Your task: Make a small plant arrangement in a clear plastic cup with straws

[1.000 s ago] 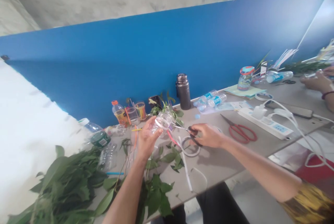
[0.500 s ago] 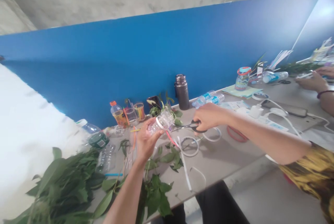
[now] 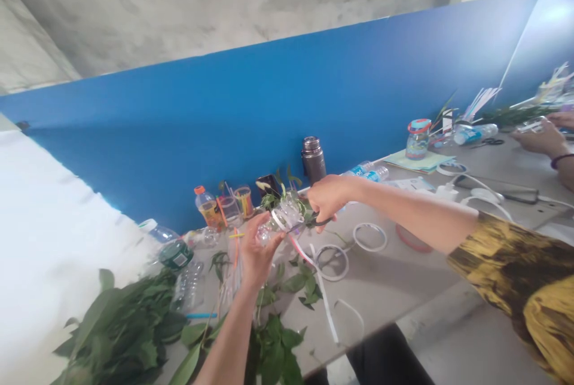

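My left hand [image 3: 259,248] grips a clear plastic bottle piece [image 3: 291,210] with a white band of tape round it. Closed round the handles of dark scissors [image 3: 321,221], my right hand [image 3: 329,198] is just right of the bottle. The scissor blades point left and reach the taped bottle near my left thumb; whether they touch the tape I cannot tell. A red and white strip [image 3: 301,250] hangs below the bottle toward a tape roll [image 3: 332,262] on the table. Green leaves show behind the bottle piece.
Leafy branches [image 3: 121,325] cover the table's left side, near a green-labelled bottle [image 3: 177,255]. A dark thermos [image 3: 313,161] stands by the blue partition. Another tape roll [image 3: 370,237], a jar [image 3: 418,140] and a phone [image 3: 515,189] lie rightward. A co-worker's hands [image 3: 540,137] are at far right.
My right hand has moved left with the scissors, bringing the blades up to the taped bottle. My left hand still holds the bottle piece. The view has shifted slightly.
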`<state>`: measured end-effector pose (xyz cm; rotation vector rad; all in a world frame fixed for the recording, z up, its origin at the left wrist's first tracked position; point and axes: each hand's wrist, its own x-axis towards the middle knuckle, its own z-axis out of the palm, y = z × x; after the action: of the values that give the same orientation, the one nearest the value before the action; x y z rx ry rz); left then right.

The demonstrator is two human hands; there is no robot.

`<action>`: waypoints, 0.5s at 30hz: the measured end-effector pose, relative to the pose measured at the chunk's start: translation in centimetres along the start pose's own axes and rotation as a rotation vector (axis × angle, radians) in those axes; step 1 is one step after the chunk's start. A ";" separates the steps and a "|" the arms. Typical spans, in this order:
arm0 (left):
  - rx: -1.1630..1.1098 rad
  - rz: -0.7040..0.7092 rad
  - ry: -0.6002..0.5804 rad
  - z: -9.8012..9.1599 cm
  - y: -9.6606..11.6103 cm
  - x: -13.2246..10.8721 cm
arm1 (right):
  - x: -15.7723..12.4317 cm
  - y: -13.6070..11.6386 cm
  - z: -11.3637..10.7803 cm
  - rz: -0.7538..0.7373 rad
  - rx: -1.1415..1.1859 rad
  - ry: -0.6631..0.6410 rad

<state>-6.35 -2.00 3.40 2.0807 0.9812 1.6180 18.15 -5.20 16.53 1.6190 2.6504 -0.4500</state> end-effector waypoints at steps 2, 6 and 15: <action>0.029 0.059 -0.012 0.0 0.0 0.0 | 0.4 0.3 -0.2 -0.013 0.031 -0.045; 0.083 0.155 0.000 0.1 0.0 0.0 | 0.8 0.3 -0.9 0.024 -0.018 -0.219; -0.078 -0.066 0.103 -0.3 0.3 0.1 | 0.1 0.5 0.2 0.049 -0.043 -0.097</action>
<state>-6.50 -2.15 3.74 1.9110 0.9923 1.7162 18.52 -4.97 16.17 1.6035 2.5274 -0.4546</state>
